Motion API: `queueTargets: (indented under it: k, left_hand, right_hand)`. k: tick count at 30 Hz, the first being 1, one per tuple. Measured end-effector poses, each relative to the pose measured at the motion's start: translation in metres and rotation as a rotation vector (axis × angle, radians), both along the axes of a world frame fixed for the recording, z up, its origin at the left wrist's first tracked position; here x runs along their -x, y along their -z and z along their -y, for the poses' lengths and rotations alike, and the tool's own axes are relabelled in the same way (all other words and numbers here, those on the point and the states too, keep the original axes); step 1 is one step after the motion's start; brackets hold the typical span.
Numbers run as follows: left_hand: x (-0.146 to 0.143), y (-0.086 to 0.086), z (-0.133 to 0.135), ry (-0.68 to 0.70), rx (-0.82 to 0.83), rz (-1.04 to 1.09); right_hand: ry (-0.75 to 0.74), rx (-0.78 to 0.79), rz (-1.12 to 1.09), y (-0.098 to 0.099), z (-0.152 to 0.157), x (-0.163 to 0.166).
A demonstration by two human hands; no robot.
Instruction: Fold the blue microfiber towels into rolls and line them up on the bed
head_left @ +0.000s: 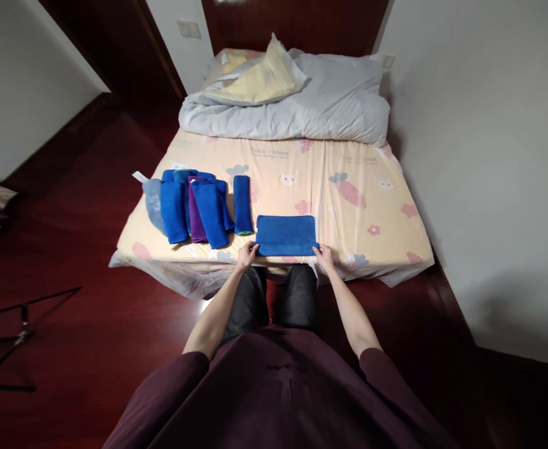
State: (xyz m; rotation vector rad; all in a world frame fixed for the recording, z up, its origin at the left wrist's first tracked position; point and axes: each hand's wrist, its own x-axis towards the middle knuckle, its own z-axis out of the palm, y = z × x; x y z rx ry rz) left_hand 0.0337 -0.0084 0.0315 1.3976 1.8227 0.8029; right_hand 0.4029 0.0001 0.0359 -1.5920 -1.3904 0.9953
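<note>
A blue towel lies flat as a rectangle near the front edge of the bed. My left hand pinches its near left corner, and my right hand pinches the near right corner. Along the near edge, a narrow strip looks folded over between the hands. Just left of it lies a rolled blue towel. Farther left is a heap of several rolled blue towels, with a purple towel among them.
The bed has a cream sheet with carrot and rabbit prints. A grey quilt and a yellow bundle lie at its head. A grey-blue bundle borders the towel heap. Black stand legs rest on the floor at left.
</note>
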Motion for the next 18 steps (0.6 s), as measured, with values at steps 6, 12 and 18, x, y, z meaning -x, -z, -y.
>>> queueTargets:
  k: [6,12,18]
  left_hand:
    - [-0.005,-0.002,0.006,-0.047,0.006,-0.037]
    - [-0.006,-0.009,0.011,-0.083,0.014,-0.076]
    - [-0.007,-0.012,0.014,-0.077,0.014,-0.103]
  right_hand:
    - [0.017,0.026,0.023,-0.004,0.003,0.000]
    - [0.032,0.027,0.039,-0.005,0.005,0.000]
    - [0.052,0.016,0.042,0.004,0.007,-0.002]
